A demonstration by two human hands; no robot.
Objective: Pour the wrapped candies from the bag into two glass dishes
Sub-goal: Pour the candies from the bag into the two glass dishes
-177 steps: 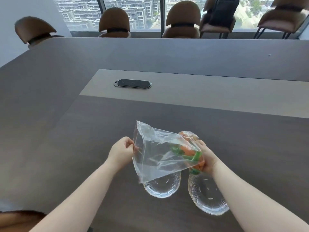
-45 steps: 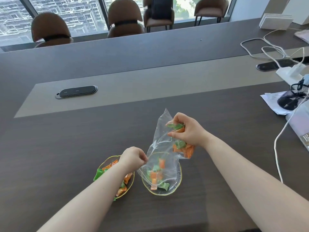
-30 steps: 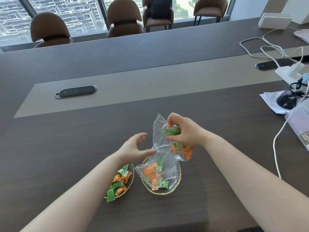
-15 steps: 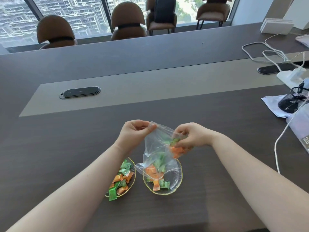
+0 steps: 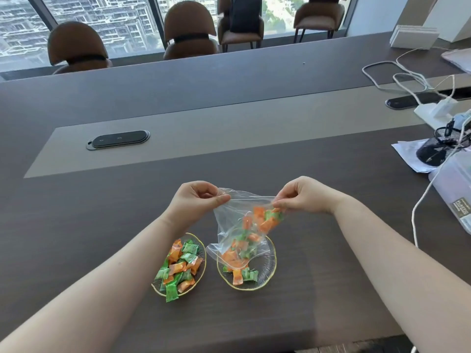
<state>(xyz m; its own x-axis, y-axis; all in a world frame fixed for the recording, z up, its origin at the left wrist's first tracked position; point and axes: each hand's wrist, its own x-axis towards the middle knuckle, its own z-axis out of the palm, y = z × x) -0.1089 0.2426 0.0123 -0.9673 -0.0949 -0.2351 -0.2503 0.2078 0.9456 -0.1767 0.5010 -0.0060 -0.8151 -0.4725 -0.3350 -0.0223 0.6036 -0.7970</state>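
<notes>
Left dish (image 5: 178, 266), at 7 o'clock of the bag, holds a heap of orange and green candies (image 5: 181, 267). Left hand (image 5: 196, 201) pinches the clear bag (image 5: 239, 225) at its upper left corner; right hand (image 5: 303, 197) pinches the upper right corner (fingers closed on plastic). The bag's mouth hangs into the right dish (image 5: 267, 266), candies spilling at 6 o'clock.

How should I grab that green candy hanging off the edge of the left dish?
Pinch the green wrapped candy across its narrow width, coming from above on the near side. It lies flat, half over the gold rim of the left glass dish, so its outer end is clear of the other candies and the rim.
</notes>
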